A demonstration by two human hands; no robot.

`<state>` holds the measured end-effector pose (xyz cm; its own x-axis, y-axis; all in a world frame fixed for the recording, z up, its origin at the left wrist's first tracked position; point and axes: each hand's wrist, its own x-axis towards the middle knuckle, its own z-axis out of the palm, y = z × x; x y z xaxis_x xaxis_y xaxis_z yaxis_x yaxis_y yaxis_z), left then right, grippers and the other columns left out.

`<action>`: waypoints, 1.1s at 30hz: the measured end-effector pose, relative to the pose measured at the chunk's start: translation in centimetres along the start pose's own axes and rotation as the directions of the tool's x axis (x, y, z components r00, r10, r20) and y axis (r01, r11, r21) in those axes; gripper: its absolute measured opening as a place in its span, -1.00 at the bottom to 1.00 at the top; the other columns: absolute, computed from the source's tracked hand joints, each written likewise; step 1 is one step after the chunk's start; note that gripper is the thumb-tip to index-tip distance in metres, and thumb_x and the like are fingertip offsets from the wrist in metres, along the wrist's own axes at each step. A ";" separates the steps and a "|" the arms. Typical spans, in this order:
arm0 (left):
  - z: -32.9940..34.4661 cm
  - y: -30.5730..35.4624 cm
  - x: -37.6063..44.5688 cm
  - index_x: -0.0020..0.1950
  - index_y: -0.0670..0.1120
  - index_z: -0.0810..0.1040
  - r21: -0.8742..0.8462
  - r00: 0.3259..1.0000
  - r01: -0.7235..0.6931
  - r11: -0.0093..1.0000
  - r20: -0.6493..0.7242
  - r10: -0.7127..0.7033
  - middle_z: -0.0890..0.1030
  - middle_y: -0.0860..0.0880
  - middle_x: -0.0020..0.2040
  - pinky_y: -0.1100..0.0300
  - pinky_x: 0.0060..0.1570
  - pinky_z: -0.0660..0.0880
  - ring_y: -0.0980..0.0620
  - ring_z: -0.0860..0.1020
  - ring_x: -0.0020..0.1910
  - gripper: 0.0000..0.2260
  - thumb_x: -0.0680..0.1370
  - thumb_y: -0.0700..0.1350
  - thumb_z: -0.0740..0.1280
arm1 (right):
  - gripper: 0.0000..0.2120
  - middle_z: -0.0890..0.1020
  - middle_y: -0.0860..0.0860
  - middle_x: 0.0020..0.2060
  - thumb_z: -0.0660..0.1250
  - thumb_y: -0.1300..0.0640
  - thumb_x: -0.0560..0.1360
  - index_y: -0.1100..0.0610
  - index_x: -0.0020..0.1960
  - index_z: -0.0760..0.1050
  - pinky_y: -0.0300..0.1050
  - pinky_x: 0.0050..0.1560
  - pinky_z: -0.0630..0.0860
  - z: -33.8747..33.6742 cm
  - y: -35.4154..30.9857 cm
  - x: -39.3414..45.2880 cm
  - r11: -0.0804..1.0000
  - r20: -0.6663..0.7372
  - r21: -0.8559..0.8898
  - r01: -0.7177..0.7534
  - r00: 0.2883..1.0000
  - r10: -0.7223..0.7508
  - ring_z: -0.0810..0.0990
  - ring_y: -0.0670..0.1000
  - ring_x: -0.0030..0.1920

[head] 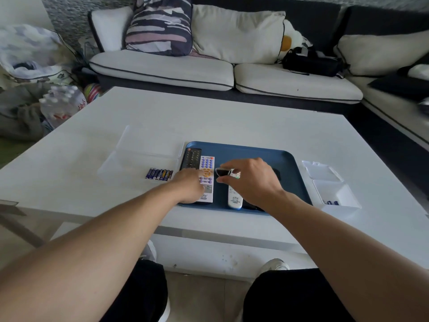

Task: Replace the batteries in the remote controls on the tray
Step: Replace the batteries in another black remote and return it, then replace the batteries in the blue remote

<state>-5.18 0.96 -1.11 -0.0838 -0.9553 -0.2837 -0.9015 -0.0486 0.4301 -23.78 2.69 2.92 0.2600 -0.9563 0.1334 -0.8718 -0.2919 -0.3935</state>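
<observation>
A flat blue tray (255,151) with rounded corners lay at the centre of the frame on a smooth white worktop (232,117). On its left part lay a slim black remote (191,156) and, touching its right side, a white remote (207,169) with purple buttons and an orange pad. A second white remote (235,198) with a blue lower end lay further right, toward the tray's near edge.

The left hand (189,185) rested palm down on the lower parts of the black remote and the purple-buttoned one, fingers loosely curled and holding nothing that could be made out. The right hand (251,178) hovered over the tray's middle, thumb and fingers pinched on a small dark, glossy piece (222,171); what it was could not be told.

Left of the tray, a row of slim batteries (159,174) lay inside a clear shallow plastic box (148,145). At the right, a small clear box (334,194) stood open with blue bits inside. A pale cushioned sofa (162,68) filled the upper frame.
</observation>
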 end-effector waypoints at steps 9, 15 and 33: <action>0.8 0.2 0.3 0.63 -0.02 0.13 0.209 0.987 0.021 0.978 0.149 -0.053 0.09 -0.11 0.62 -0.03 0.55 0.06 -0.15 0.02 0.60 -0.43 0.65 0.02 0.21 | -0.61 0.57 -0.07 0.20 0.44 -0.05 0.46 -0.03 0.23 0.44 -0.11 0.05 0.42 2.7 0.3 -0.5 0.971 0.185 -0.183 0.152 0.976 -0.118 0.52 0.03 0.17; 0.7 0.1 0.1 0.62 -0.02 0.14 0.170 0.988 0.016 0.985 0.148 -0.042 0.10 -0.08 0.60 -0.03 0.53 0.09 -0.13 0.04 0.58 -0.46 0.65 -0.08 0.20 | -0.60 0.56 -0.05 0.20 0.44 -0.10 0.46 -0.08 0.25 0.46 -0.11 0.18 0.37 3.6 0.3 -0.4 0.954 0.195 -0.232 0.187 0.970 -0.143 0.51 0.04 0.20; 1.1 0.2 0.7 0.63 0.02 0.08 0.218 0.995 -0.013 0.976 0.099 -0.009 0.12 -0.08 0.60 -0.12 0.54 0.10 -0.18 0.05 0.58 -0.40 0.61 0.01 0.17 | -0.83 0.67 -0.16 0.12 0.31 0.04 0.60 -0.04 0.14 0.63 -0.12 0.13 0.52 1.8 2.4 2.8 1.000 0.238 0.009 0.000 0.971 -0.002 0.60 -0.11 0.08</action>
<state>-5.89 0.63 -2.12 -0.1172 -0.9213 -0.3708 -0.9712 0.0283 0.2366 -24.39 -0.75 0.77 0.3535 -0.9315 -0.0861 -0.8678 -0.2922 -0.4019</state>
